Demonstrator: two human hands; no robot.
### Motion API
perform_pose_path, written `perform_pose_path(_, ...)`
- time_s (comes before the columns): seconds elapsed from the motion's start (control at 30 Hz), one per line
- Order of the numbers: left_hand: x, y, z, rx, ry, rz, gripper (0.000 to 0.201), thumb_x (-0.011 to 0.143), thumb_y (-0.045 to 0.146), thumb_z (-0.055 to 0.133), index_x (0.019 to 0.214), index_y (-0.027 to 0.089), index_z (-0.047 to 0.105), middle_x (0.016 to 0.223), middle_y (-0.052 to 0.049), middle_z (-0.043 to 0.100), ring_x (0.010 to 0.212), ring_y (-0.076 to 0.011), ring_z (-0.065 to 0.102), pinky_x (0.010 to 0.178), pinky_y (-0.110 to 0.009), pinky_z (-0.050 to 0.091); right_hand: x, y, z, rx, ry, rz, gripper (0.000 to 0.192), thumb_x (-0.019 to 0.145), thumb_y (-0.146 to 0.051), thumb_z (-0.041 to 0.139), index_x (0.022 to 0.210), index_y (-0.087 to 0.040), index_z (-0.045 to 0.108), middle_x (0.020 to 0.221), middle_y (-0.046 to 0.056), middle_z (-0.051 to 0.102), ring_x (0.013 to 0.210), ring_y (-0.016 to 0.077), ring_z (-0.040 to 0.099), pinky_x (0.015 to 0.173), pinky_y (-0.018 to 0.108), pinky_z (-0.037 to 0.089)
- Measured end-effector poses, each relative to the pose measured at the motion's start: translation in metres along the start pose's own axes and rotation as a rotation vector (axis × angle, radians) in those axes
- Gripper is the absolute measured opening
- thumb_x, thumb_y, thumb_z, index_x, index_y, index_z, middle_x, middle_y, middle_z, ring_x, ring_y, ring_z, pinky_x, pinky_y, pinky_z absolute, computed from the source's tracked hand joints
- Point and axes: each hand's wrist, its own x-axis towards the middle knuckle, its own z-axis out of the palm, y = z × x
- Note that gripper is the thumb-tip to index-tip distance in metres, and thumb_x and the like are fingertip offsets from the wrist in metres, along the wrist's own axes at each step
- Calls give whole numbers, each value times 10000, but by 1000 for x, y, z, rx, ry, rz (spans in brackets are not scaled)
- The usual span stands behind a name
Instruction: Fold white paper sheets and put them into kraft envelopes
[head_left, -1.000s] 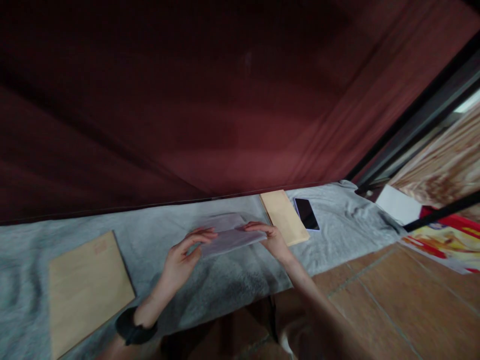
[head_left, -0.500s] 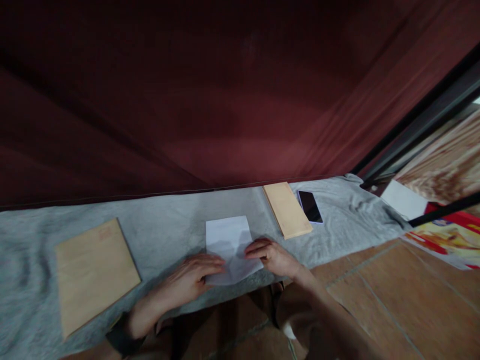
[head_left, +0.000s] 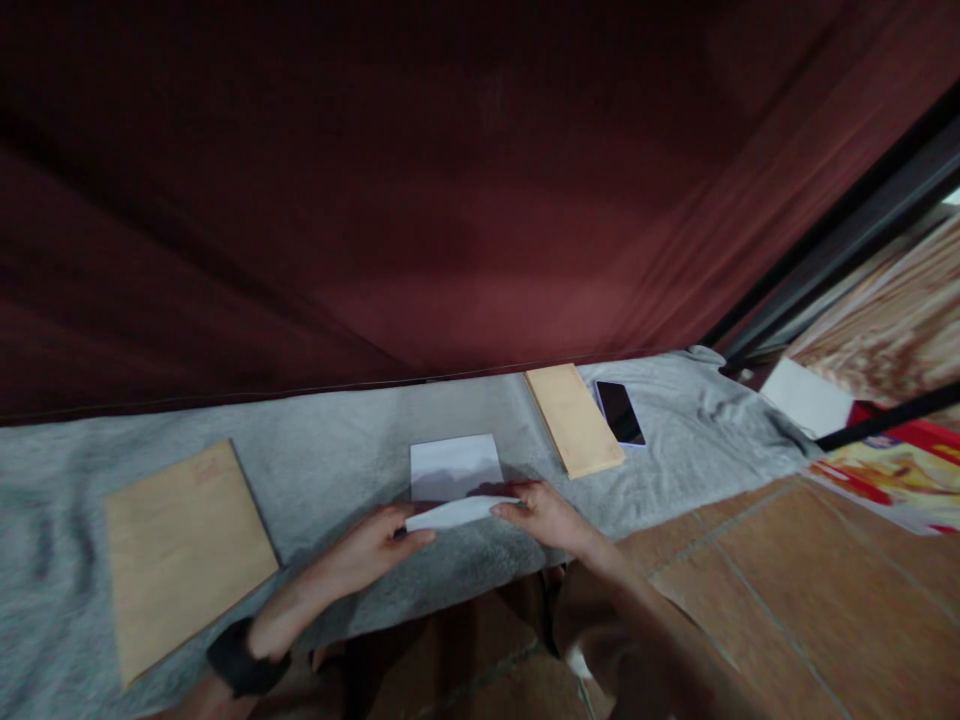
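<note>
Where the white sheet of paper [head_left: 455, 468] lies mid-table [head_left: 337, 450] on grey cloth, its near edge is lifted; the left hand [head_left: 375, 545] and right hand [head_left: 541, 512] pinch that edge's corners; thin, limp and light, it looks easily creased, best held by corners.

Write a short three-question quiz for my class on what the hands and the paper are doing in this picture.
1. True or false: both hands lift the near edge of the white paper.
2. Which lies nearer the phone: A the narrow envelope, or B the large envelope?
3. What covers the surface under the paper?

Key: 1 true, the left hand and right hand pinch it. 2 A. 3 a grey cloth.
</note>
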Motion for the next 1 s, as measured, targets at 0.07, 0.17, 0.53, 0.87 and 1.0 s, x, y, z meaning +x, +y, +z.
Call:
perform_pose_path(0.07,7,5,-1,-87,88,-94,416,866,531,554,888,174,768,848,-49,765,765,-242,679,684,-317,545,6,1,4,-33,40,169,285,965,-396,586,988,-174,763,846,64,761,775,215,708,690,289,528)
perform_pose_path(0.17,15,12,0,-211,214,-150,417,825,518,569,894,150,750,847,-51,750,759,-230,654,672,-306,517,16,2,9,-62,80,291,287,961,-394,583,880,-173,746,748,46,733,694,200,683,621,271,490)
perform_pose_path(0.53,24,30,9,251,379,-358,313,981,372,407,914,181,646,790,-49,699,741,-184,643,675,-269,431,33,-7,14,-214,154,447,309,1003,-424,522,953,-194,723,845,60,764,775,190,706,654,252,455)
perform_pose_path(0.87,41,34,5,489,334,-515,366,1037,371,339,1102,164,633,1006,-125,750,925,-230,706,746,-289,439,46,-22,14,-422,149,566,383,1062,-420,368,1044,-207,686,934,90,772,866,197,729,696,257,462)
perform_pose_path(1.0,44,31,3,497,322,-517,358,1027,383,353,1067,181,645,981,-115,752,914,-231,708,728,-287,444,47,-23,14,-448,129,590,358,1049,-389,385,1033,-201,690,924,110,769,870,222,735,686,281,470)
